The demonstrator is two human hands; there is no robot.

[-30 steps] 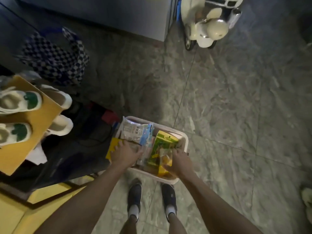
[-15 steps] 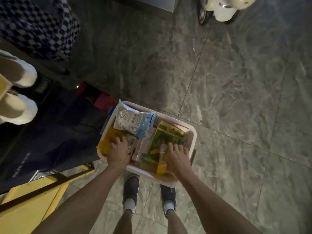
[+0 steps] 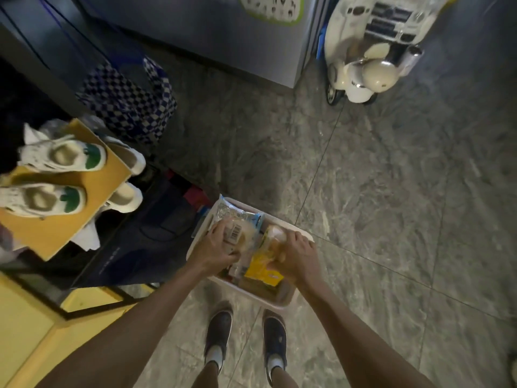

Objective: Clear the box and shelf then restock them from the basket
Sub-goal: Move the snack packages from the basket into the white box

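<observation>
A white plastic basket sits on the floor in front of my feet, filled with several packaged goods. My left hand grips a clear packet with a barcode label, raised over the basket's left side. My right hand holds a yellow packet over the basket's right side. A silvery snack bag lies at the basket's far left corner. Items beneath both hands are partly hidden.
To the left stands a dark rack with a yellow board carrying white-and-green sneakers. A checkered bag hangs behind it. A grey cabinet and a cream toy scooter stand ahead. A yellow surface lies at lower left.
Both hands have lifted packets up out of the basket's contents, where before they pressed down among them. The view has tilted up, showing the cabinet and sneakers again.
</observation>
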